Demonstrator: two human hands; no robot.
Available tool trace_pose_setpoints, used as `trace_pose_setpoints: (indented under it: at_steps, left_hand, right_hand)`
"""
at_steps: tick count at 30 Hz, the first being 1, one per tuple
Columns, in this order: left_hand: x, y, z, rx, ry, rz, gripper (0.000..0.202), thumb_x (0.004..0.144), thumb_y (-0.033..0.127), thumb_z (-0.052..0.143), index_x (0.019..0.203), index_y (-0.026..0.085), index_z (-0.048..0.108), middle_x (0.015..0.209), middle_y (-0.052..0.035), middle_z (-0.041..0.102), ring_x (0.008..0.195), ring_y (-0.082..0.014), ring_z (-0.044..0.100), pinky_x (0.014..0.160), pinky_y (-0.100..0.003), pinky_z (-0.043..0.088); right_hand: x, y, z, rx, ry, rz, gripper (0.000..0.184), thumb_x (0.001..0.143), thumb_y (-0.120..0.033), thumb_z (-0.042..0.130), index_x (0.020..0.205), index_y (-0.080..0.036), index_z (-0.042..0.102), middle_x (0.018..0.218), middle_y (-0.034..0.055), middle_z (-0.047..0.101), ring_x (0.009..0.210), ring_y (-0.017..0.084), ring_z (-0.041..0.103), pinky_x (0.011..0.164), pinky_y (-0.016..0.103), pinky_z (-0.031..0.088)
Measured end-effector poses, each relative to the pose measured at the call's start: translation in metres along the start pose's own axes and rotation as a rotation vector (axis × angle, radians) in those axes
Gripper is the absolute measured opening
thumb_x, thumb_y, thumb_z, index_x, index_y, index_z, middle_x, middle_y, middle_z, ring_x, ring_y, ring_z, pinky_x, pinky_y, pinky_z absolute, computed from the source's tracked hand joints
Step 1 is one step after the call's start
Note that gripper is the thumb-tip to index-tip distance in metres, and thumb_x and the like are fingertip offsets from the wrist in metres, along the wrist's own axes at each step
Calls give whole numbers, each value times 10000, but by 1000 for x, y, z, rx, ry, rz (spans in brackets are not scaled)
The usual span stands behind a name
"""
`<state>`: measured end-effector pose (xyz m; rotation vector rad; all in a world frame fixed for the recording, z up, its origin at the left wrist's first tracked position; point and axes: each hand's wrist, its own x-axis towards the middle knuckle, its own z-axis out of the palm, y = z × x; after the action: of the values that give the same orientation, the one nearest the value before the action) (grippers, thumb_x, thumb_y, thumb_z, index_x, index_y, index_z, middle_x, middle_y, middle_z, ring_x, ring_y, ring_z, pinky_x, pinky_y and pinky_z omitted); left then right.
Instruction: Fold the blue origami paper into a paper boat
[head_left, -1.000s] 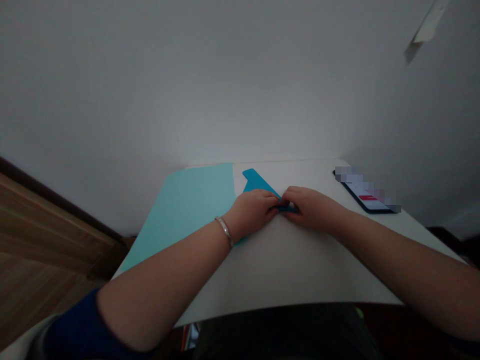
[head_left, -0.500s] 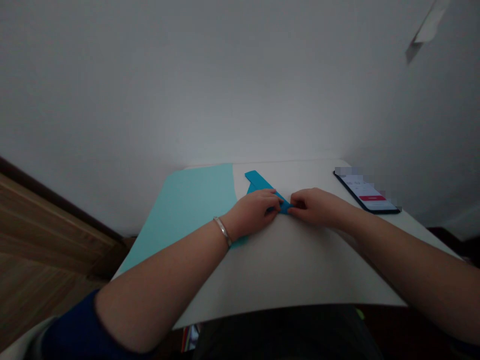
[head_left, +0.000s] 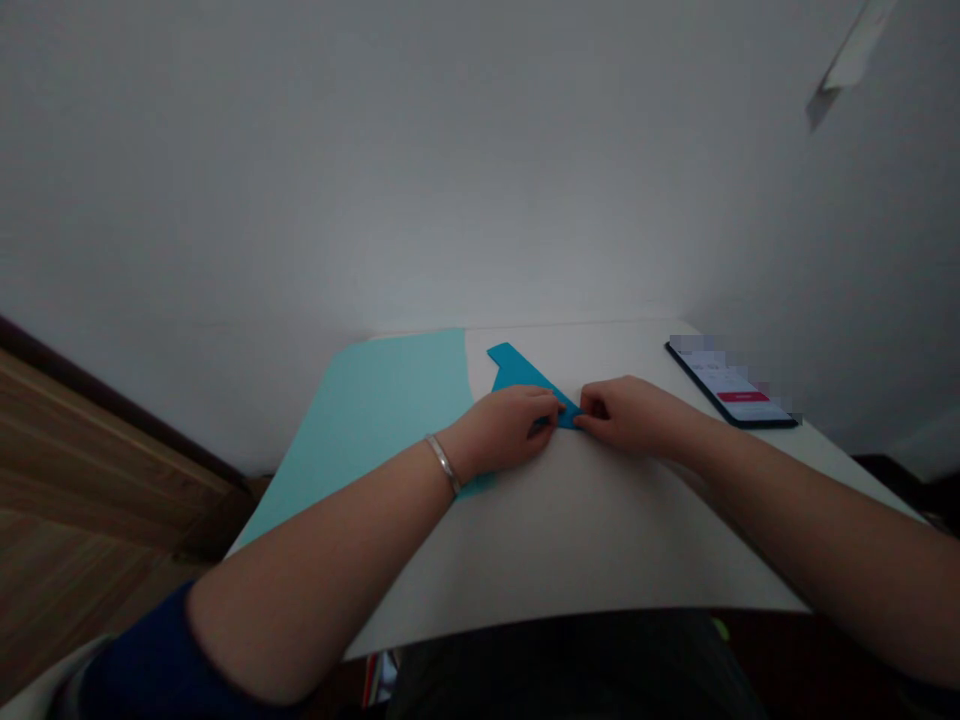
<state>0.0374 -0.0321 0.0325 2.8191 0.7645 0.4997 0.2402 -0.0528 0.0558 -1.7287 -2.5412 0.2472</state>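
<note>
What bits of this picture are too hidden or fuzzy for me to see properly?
All in the head view:
- Blue paper: the left hand covers its near part.
- Right hand: its curled fingers hide some of their own tips.
- Phone: blocky patches cover part of it, and its writing is too small to read.
- Pale strip on the wall: the top edge cuts it off.

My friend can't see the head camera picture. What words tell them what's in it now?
A person's left hand and right hand both touch the near end of a folded blue paper on a white table. A pale green sheet lies at the left, a phone at the right.
</note>
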Motion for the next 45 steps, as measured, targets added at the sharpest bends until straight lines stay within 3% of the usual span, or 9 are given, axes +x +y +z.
trace_pose_setpoints:
  at_steps: [6, 14, 19, 27, 32, 36, 45]
  left_hand:
    - [-1, 3, -4, 33, -49, 34, 275, 848, 152, 486, 1101, 180, 591, 1097, -74, 628, 1001, -193, 605, 866, -316, 488]
    - [-2, 2, -5, 76, -76, 104, 273, 868, 178, 502, 1108, 185, 632, 1241, -79, 599, 1094, -214, 594, 931, -326, 476]
    - [-1, 1, -3, 74, -53, 111, 258, 888, 165, 488, 1091, 191, 645, 1231, -79, 601, 1080, -201, 599, 924, -310, 476]
    - [0, 2, 0, 105, -29, 147, 239, 896, 158, 466, 1056, 179, 642, 1250, -66, 605, 1120, -197, 580, 970, -327, 459]
    - [2, 4, -1, 140, -39, 137, 308, 917, 181, 443, 1193, 164, 578, 1165, -81, 651, 1158, -199, 560, 1003, -344, 444]
    - [3, 6, -3, 160, -66, 189, 270, 908, 162, 448, 1124, 146, 610, 1181, -91, 637, 1145, -203, 561, 1016, -346, 432]
    - [0, 8, -4, 193, -77, 205, 355, 913, 154, 432, 1224, 226, 586, 1239, -69, 599, 1134, -193, 559, 986, -338, 444]
  right_hand:
    - [1, 0, 1, 15, -5, 14, 170, 806, -329, 539, 727, -203, 623, 700, 47, 675, 612, 166, 564, 542, 277, 335]
    - [1, 1, -1, 25, -5, 18, 162, 801, -327, 552, 746, -209, 648, 714, 44, 685, 634, 170, 584, 551, 275, 348]
    - [3, 7, 2, 48, -7, 39, 153, 792, -333, 563, 764, -206, 645, 725, 40, 683, 644, 167, 590, 553, 268, 355]
    - [6, 28, -1, 221, -140, 106, 185, 745, -391, 619, 781, -210, 638, 723, 23, 676, 640, 166, 592, 531, 265, 383]
    - [6, 25, -3, 260, -174, 111, 198, 728, -401, 631, 767, -207, 629, 687, 18, 657, 612, 154, 568, 520, 262, 377]
    - [6, 21, -2, 214, -141, 116, 214, 717, -414, 639, 764, -205, 639, 683, 20, 648, 605, 154, 557, 523, 271, 364]
    - [7, 32, -1, 290, -216, 65, 254, 678, -414, 670, 830, -211, 674, 717, 15, 673, 627, 159, 590, 531, 267, 399]
